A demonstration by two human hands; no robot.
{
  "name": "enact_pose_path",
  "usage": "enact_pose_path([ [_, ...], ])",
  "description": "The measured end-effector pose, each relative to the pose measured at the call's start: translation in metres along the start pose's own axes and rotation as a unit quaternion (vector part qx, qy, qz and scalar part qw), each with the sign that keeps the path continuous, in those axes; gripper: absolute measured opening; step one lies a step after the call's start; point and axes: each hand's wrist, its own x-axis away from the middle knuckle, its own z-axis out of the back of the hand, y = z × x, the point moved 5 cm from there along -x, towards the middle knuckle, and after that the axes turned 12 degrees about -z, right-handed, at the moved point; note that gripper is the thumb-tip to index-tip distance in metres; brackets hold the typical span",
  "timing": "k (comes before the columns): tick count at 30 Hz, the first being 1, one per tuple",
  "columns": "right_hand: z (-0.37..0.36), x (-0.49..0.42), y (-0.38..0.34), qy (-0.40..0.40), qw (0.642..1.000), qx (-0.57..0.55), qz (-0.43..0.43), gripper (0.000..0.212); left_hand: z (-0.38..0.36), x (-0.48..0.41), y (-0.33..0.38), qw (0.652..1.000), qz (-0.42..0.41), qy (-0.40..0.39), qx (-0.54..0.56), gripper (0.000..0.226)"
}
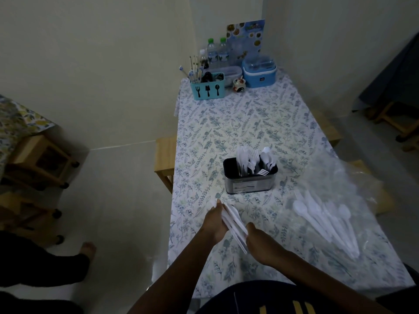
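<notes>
A bundle of white plastic cutlery (234, 224) is held low over the worktop (238, 123), gripped by the curled fingers of the left hand (213, 223) and right hand (263, 244), just before the cutlery holder (249, 181).

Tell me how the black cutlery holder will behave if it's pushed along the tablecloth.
The cutlery holder looks wide and low, so it should probably slide rather than tip. Its load, white plastic cutlery standing loosely, seems light and may rattle or shift. The tablecloth could bunch up ahead of it.
</notes>
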Motion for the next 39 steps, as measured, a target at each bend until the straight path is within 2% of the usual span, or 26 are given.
enact_pose_path([
  [6, 0.004, 0.0, -0.003, -0.039, 0.998, 0.038, -0.022, 0.042, -0.007, -0.001, -0.005, 0.999, -0.04, 0.024, 0.003, 0.049],
  [13, 0.004, 0.001, -0.008, -0.027, 0.997, 0.067, -0.015, 0.043, -0.012, -0.004, -0.01, 0.998, -0.045, 0.037, 0.029, 0.056],
  [16, 0.003, 0.002, -0.011, -0.023, 0.995, 0.096, 0.012, 0.05, -0.01, -0.005, -0.011, 0.999, -0.04, 0.023, -0.009, 0.051],
  [18, 0.002, 0.001, -0.01, -0.018, 0.995, 0.092, 0.024, 0.05, -0.006, -0.005, -0.01, 0.999, -0.031, 0.026, -0.03, 0.037],
  [20, 0.001, -0.001, -0.007, -0.009, 0.998, 0.043, 0.037, 0.035, -0.001, -0.008, -0.006, 0.999, -0.041, 0.026, -0.022, 0.012],
  [22, 0.001, -0.006, -0.001, 0.015, 0.999, -0.035, 0.028, 0.017, 0.005, -0.012, 0.002, 0.998, -0.05, 0.041, -0.004, 0.006],
  [24, -0.001, -0.007, 0.004, 0.015, 0.988, -0.153, -0.018, 0.028, 0.008, -0.015, 0.009, 0.997, -0.054, 0.055, 0.005, 0.007],
  [25, -0.002, -0.005, 0.006, -0.015, 0.967, -0.245, -0.062, 0.029, 0.008, -0.016, 0.013, 0.996, -0.066, 0.06, 0.007, 0.007],
  [26, -0.006, -0.002, 0.008, -0.068, 0.92, -0.365, -0.126, 0.028, 0.006, -0.015, 0.018, 0.994, -0.085, 0.064, 0.011, 0.008],
  [27, -0.012, 0.001, 0.009, -0.133, 0.841, -0.49, -0.184, 0.029, 0.003, -0.014, 0.022, 0.992, -0.103, 0.066, 0.009, 0.014],
  [28, -0.016, 0.003, 0.008, -0.18, 0.747, -0.598, -0.225, 0.034, 0.001, -0.013, 0.025, 0.99, -0.123, 0.068, 0.004, 0.02],
  [29, -0.018, 0.003, 0.007, -0.205, 0.671, -0.668, -0.249, 0.039, -0.003, -0.01, 0.029, 0.988, -0.142, 0.068, 0.0, 0.024],
  [30, -0.018, 0.002, 0.007, -0.215, 0.616, -0.712, -0.26, 0.043, -0.006, -0.007, 0.031, 0.985, -0.158, 0.064, -0.001, 0.028],
  [31, -0.017, 0.0, 0.006, -0.211, 0.582, -0.738, -0.268, 0.046, -0.009, -0.005, 0.031, 0.984, -0.169, 0.059, 0.006, 0.033],
  [32, -0.016, -0.002, 0.005, -0.202, 0.557, -0.758, -0.272, 0.047, -0.012, -0.002, 0.031, 0.983, -0.176, 0.053, 0.017, 0.036],
  [34, -0.014, -0.005, 0.002, -0.187, 0.53, -0.781, -0.274, 0.043, -0.018, 0.006, 0.03, 0.98, -0.191, 0.044, 0.023, 0.038],
  [39, -0.015, -0.008, -0.002, -0.172, 0.515, -0.793, -0.277, 0.034, -0.024, 0.013, 0.027, 0.979, -0.197, 0.045, 0.018, 0.055],
])
